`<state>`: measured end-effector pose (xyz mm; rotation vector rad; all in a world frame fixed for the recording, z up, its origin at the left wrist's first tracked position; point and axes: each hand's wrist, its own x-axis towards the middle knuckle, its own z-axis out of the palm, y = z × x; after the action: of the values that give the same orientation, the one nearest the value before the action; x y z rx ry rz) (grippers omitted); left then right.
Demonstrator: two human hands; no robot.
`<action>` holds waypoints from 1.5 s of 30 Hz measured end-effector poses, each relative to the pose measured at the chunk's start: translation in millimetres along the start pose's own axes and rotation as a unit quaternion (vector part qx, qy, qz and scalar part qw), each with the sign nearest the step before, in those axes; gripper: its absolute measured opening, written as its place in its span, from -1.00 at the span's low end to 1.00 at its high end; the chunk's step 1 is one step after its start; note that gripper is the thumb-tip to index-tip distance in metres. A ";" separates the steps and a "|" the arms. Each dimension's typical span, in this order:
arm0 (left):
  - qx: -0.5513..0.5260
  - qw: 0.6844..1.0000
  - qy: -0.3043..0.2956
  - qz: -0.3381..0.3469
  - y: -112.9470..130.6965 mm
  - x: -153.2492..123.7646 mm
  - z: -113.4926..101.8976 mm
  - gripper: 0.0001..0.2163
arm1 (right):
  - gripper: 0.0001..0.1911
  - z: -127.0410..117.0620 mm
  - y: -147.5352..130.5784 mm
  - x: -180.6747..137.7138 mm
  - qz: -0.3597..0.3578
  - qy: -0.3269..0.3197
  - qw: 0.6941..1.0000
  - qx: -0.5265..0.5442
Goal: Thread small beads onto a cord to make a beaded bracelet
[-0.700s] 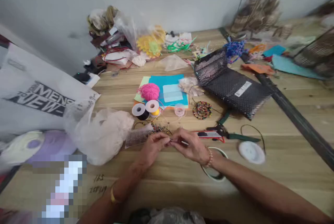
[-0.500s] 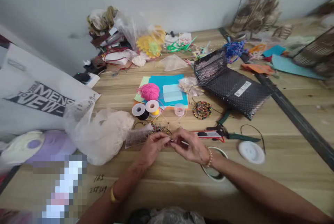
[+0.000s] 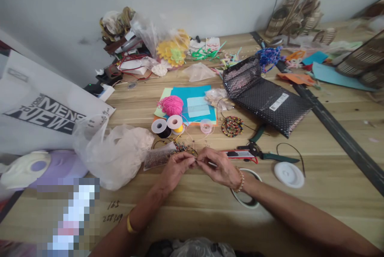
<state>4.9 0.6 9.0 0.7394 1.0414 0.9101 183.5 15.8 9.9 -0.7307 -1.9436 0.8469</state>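
Note:
My left hand (image 3: 180,167) and my right hand (image 3: 216,165) meet fingertip to fingertip above the table, each in a pinch. A thin thread seems to run between them; the fingers hide most of it, and any bead there is too small to make out. Just behind the left fingers lie loose multicoloured beads (image 3: 181,146) and a small clear bag of beads (image 3: 159,156). A pale strand trails from the clear spool (image 3: 206,126) toward my fingertips. Under my right wrist is a pale-rimmed ring (image 3: 246,205), partly covered.
Black and yellow thread spools (image 3: 161,128), pink yarn (image 3: 171,106) and coiled bead strings (image 3: 232,126) stand behind the hands. To the right are a box cutter (image 3: 240,154), green-handled pliers (image 3: 279,157), a white spool (image 3: 289,174) and a black bubble mailer (image 3: 270,101). A plastic bag (image 3: 117,157) is left.
Both hands stay almost in place. The pale strand visible at the fingertips earlier shows less now, and the fingertips have shifted slightly.

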 end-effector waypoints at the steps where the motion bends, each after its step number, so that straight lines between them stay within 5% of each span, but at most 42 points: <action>1: -0.002 1.000 0.000 -0.001 0.7 -0.2 0.5 -0.80 | -0.91 0.0 0.2 0.1 0.000 0.001 1.000 -0.002; 24: 0.057 0.998 0.022 0.004 -0.6 -1.0 -1.5 -0.81 | -0.86 4.4 6.6 -5.0 0.062 0.001 0.997 0.055; 34: 0.179 0.977 0.029 0.109 9.0 -5.2 2.6 -0.89 | -0.80 3.1 3.2 -3.5 0.124 -0.018 0.984 0.124; 45: 0.207 0.961 0.021 0.181 13.1 -9.7 5.4 -0.89 | -0.67 4.5 5.3 -2.0 0.223 -0.027 0.933 0.281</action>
<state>4.2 -2.7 25.8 1.2982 1.1719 1.0320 181.3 16.3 3.0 -0.8031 -1.4709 1.6300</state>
